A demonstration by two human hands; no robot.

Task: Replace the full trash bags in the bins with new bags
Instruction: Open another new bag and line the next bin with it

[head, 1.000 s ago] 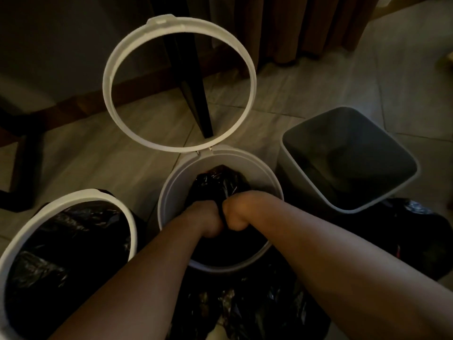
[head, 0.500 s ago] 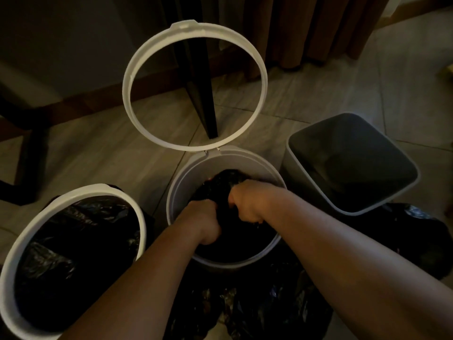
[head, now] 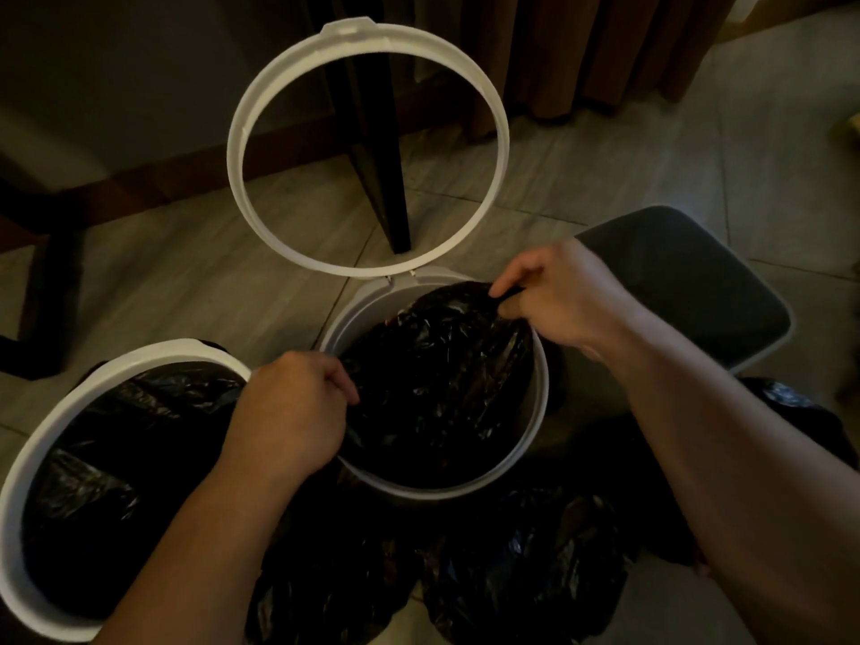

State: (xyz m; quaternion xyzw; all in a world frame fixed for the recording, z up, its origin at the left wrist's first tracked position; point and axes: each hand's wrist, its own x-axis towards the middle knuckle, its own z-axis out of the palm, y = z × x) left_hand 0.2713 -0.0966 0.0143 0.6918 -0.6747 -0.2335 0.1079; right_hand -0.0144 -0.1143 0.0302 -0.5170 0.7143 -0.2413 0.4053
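Two hands on one black bag (head: 437, 384) spread across the mouth of the middle round white bin (head: 542, 393), left hand (head: 291, 414) clutching its edge at the near-left rim, right hand (head: 565, 297) pinching it at the far-right rim, ring lid (head: 349, 32) upright behind.

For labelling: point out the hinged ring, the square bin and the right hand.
hinged ring (head: 236, 146): head view, left rim.
square bin (head: 698, 290): head view, inner wall.
right hand (head: 570, 295): head view, back of hand.

Open tile floor (head: 186, 290) far left; raised ring lid (head: 367, 146) and table leg (head: 381, 169) obstruct behind — bins flank both sides.
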